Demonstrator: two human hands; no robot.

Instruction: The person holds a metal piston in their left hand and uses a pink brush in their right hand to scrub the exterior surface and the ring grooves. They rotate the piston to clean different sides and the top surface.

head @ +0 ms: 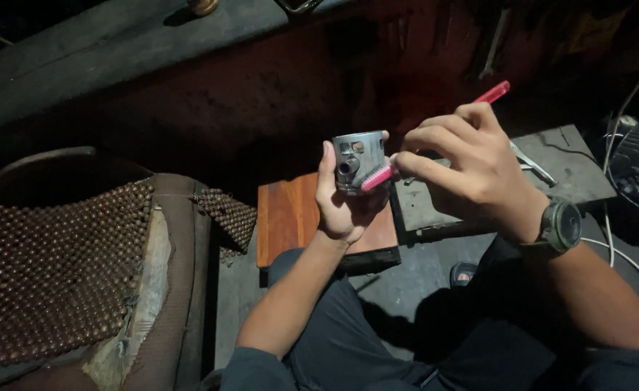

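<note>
Brushing underway: small grey metal piston (357, 161) cupped upright in left hand (341, 206), fingers curled round it; right hand (471, 163) pinching pink plastic toothbrush (435, 141), bristles against piston's side. Grime remaining hard to judge; seemingly midway.

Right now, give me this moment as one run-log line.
left hand: holds metal piston upright | right hand: holds pink toothbrush, bristles against piston | below: wooden stool

The piston (358, 161) sits in the left hand (343, 201), above the wooden block (290, 217), with the beaded seat (59, 275) to its left and the metal plate (558, 170) to its right.
</note>
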